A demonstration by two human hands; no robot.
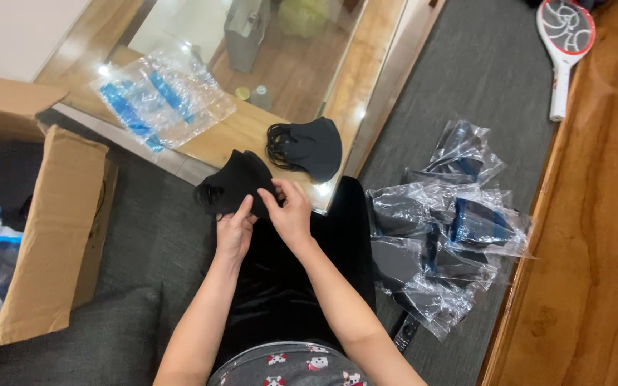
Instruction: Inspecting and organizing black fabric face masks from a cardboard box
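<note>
A stack of black face masks (234,184) is held over my lap, just off the corner of the glass-topped table (366,57). My left hand (234,230) grips the stack from below. My right hand (289,207) pinches its right edge from above. A second pile of black masks (307,146) with ear loops lies on the table corner, a little beyond my hands.
Empty clear plastic bags with blue strips (162,96) lie on the table's left part. A heap of masks packed in clear bags (441,229) sits on the grey carpet at my right. An open cardboard box (55,229) stands at left. A red and white racket-shaped swatter (563,50) lies far right.
</note>
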